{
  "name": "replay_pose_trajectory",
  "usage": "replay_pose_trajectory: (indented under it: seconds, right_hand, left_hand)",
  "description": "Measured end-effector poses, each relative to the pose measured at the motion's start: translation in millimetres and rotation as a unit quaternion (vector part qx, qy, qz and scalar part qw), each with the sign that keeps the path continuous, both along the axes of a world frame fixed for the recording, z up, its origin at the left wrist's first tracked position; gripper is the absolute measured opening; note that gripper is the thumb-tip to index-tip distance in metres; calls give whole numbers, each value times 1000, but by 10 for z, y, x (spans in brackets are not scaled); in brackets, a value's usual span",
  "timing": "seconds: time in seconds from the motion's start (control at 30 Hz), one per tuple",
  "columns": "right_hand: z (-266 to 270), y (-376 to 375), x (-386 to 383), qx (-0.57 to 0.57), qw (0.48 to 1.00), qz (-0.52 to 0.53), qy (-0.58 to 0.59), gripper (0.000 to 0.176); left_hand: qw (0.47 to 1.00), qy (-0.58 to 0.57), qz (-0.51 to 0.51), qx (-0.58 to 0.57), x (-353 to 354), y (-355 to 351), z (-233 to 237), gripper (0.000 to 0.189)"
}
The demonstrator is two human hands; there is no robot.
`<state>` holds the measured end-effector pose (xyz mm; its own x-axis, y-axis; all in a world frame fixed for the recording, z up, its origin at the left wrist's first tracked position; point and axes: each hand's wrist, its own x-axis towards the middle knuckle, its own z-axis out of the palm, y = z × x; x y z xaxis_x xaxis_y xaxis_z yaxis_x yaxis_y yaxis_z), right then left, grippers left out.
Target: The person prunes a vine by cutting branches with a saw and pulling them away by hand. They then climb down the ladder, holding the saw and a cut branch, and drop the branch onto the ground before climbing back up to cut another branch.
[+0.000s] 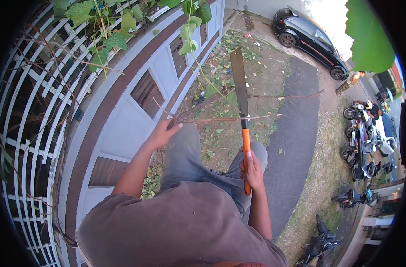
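Orange handle (246, 139) sits gripped in right hand (252, 169), blade (240, 80) clear of wall (123, 129), left hand (161, 135) holding branch (212, 119).

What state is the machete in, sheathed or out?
Out of any sheath: the machete is in the right hand, its blade bare from handle to tip.

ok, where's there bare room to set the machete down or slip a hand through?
Set-down: lower dark strip, between right knee and grassy verge. Hand: probably the gap between the knees, nearer the body than the twigs. Crowded: around the left hand, where twigs fork, and the vine-hung white grille.
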<state>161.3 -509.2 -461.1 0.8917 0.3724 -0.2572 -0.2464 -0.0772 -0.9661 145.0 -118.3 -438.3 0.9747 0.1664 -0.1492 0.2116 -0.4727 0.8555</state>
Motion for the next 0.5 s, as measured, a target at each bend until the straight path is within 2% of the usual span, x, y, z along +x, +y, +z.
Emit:
replay_pose_trajectory:
  seconds: [0.1, 0.17, 0.3, 0.37, 0.5]
  right_hand:
    - [36, 22, -90, 1, 999, 1, 46, 49]
    - [47, 40, -120, 10, 998, -6, 55, 49]
    - [104, 64, -131, 33, 996, -9, 80, 49]
    - [87, 85, -120, 26, 997, -10, 67, 49]
    - [-45, 105, -86, -3, 1000, -7, 16, 49]
  left_hand:
    - [998, 29, 5, -60, 29, 24, -69, 40]
    - [975, 80, 12, -205, 54, 27, -87, 38]
    - [961, 82, 8, -264, 100, -35, -80, 42]
    - [933, 104, 12, -343, 94, -62, -50, 41]
    - [897, 154, -22, -414, 54, -41, -46, 37]
